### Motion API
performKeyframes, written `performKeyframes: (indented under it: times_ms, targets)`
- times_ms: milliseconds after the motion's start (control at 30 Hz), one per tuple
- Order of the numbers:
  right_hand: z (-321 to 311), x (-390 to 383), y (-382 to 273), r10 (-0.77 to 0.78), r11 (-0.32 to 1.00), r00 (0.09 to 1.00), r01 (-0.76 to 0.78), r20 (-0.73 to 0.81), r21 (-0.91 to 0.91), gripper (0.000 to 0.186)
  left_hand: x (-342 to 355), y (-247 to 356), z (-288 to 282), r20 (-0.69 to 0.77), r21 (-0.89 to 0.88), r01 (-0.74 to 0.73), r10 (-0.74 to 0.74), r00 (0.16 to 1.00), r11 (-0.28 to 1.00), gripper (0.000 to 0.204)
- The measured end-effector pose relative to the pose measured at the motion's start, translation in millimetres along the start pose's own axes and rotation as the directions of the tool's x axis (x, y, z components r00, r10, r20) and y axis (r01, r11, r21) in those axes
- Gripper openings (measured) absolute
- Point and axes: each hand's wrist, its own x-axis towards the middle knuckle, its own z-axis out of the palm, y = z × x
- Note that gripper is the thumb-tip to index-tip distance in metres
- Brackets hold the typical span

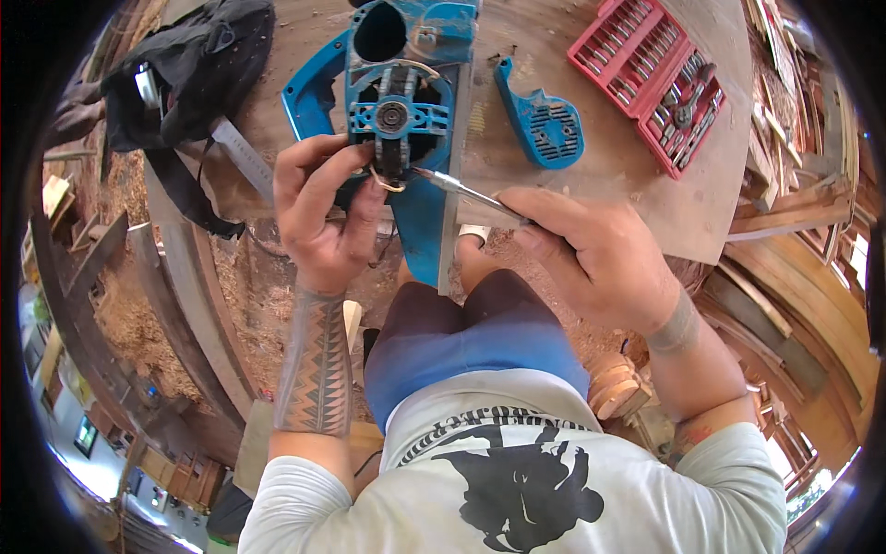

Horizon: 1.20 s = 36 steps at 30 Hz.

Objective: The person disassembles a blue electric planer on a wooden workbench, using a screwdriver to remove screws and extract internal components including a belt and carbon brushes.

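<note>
A blue power tool (420, 235) stands on the table's near edge, its housing open around a round central bearing (391, 116). My left hand (325, 210) is closed at the lower left of that opening, thumb and fingers pinched on a thin wire (389, 186). My right hand (595, 263) grips a screwdriver (475, 194), whose tip reaches into the lower part of the opening, close beside my left fingertips. To the right of the tool lies a detached blue vented cover (547, 131).
The wooden table (674, 212) also holds an open red socket case (641, 110) at the back right and a black bag (198, 69) with a strap at the left. Curved planks (194, 305), stacked timber (798, 305) and wood shavings surround the table. My legs are beneath the tool.
</note>
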Motion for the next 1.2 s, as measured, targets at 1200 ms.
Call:
performKeyframes:
  times_ms: [1200]
  targets:
    - [-14,3,-37,0.094,0.964,0.993,-0.073,0.068,-0.256,0.030,-9,-9,13,-0.079,0.118,-0.045,0.054,0.995,0.992,0.030]
